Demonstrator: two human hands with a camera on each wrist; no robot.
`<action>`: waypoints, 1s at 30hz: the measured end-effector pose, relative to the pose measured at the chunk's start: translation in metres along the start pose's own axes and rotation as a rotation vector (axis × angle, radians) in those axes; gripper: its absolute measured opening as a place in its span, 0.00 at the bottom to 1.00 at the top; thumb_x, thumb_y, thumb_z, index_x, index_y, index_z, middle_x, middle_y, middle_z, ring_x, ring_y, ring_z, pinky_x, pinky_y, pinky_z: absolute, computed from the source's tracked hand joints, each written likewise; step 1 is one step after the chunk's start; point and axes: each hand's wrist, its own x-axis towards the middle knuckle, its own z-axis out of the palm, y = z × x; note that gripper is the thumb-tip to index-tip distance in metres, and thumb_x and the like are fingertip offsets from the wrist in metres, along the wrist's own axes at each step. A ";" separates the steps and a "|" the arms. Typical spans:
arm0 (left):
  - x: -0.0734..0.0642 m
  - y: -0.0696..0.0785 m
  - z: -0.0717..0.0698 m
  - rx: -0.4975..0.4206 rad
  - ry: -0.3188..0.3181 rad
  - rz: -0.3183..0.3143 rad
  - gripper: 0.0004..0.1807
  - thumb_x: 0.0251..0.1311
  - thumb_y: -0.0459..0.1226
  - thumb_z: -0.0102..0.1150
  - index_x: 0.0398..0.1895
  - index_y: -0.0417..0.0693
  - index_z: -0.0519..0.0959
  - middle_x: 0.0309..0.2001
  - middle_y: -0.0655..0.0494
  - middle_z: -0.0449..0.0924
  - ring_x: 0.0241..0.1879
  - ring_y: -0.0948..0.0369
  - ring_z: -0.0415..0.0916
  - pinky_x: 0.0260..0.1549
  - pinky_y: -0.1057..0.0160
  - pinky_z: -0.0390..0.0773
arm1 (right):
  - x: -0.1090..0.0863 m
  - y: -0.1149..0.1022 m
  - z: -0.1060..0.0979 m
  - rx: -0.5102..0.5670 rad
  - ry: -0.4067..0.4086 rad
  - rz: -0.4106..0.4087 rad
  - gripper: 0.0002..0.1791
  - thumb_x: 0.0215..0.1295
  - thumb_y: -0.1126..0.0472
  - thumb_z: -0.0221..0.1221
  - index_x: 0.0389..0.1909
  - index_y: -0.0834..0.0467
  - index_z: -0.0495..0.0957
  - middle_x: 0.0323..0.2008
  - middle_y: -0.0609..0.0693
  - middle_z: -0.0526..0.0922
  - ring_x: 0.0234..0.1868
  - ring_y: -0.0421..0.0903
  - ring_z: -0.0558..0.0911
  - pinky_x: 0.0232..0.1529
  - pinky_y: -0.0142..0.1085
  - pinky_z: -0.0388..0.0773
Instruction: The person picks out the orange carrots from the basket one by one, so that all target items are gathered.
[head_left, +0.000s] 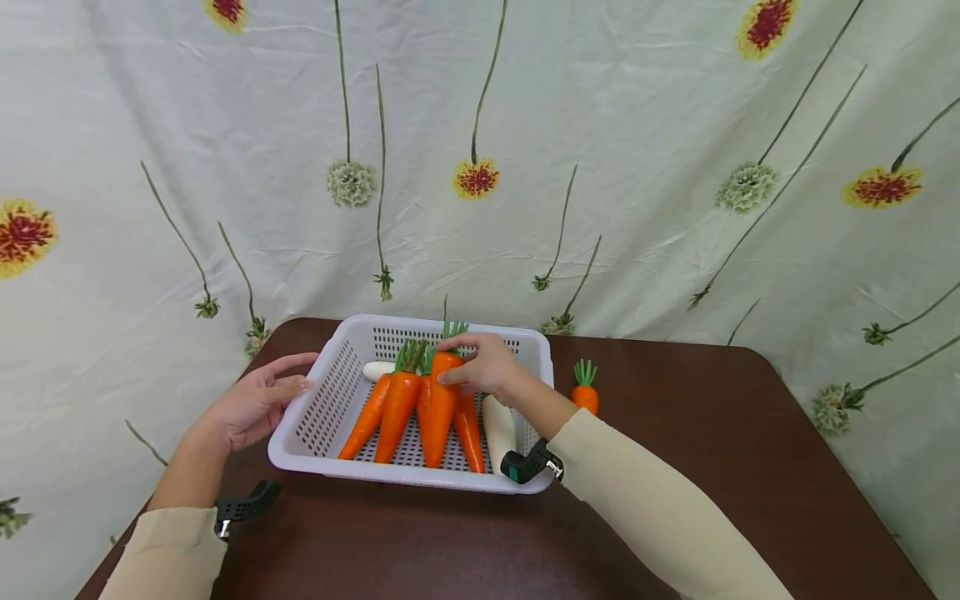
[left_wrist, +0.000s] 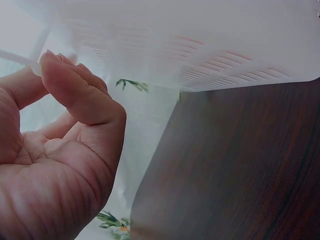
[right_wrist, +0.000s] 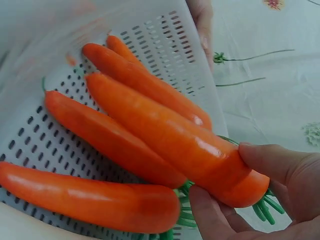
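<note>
A white plastic basket [head_left: 352, 473] with slotted sides stands on the table, holding several orange carrots [head_left: 397, 408] with green tops. My right hand [head_left: 486, 364] pinches one carrot [right_wrist: 165, 132] near its leafy end, thumb on one side and fingers on the other. Its tapered tip points toward the front of the basket. At the basket's left rim, my left hand [head_left: 258, 404] grips the edge with curled fingers, also seen from below in the left wrist view. Two white radishes lie in the basket: one radish [head_left: 498, 429] at the right, another radish [head_left: 377, 370] at the back left.
Another carrot [head_left: 585, 397] is on the brown table [head_left: 675, 425] right of the basket, partly hidden by my right forearm. Behind the table hangs a pale cloth [head_left: 637, 167] printed with flowers.
</note>
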 end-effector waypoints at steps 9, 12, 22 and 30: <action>-0.001 0.000 0.000 0.012 0.009 -0.006 0.30 0.77 0.36 0.52 0.77 0.54 0.56 0.51 0.64 0.85 0.49 0.58 0.86 0.48 0.44 0.87 | -0.006 -0.007 -0.014 0.108 -0.034 -0.033 0.29 0.65 0.71 0.66 0.68 0.55 0.77 0.60 0.61 0.81 0.47 0.50 0.87 0.51 0.46 0.87; 0.000 0.000 -0.001 0.011 0.005 -0.004 0.30 0.77 0.36 0.52 0.76 0.54 0.56 0.51 0.64 0.85 0.49 0.58 0.86 0.48 0.44 0.87 | -0.008 -0.006 -0.017 0.153 -0.066 -0.023 0.30 0.68 0.71 0.63 0.70 0.56 0.74 0.61 0.62 0.81 0.46 0.51 0.88 0.54 0.50 0.86; 0.001 -0.001 -0.002 -0.001 -0.003 -0.004 0.29 0.77 0.36 0.51 0.76 0.55 0.56 0.52 0.63 0.86 0.50 0.57 0.86 0.48 0.43 0.87 | -0.020 -0.007 -0.028 0.181 -0.079 -0.004 0.27 0.72 0.67 0.60 0.70 0.50 0.73 0.62 0.60 0.78 0.44 0.51 0.88 0.55 0.53 0.85; 0.001 -0.001 -0.002 0.006 0.000 -0.004 0.29 0.77 0.36 0.51 0.77 0.55 0.56 0.52 0.63 0.85 0.50 0.57 0.87 0.48 0.41 0.86 | -0.026 -0.005 -0.033 0.226 -0.062 0.006 0.31 0.66 0.68 0.66 0.68 0.47 0.75 0.60 0.59 0.79 0.48 0.54 0.86 0.54 0.51 0.86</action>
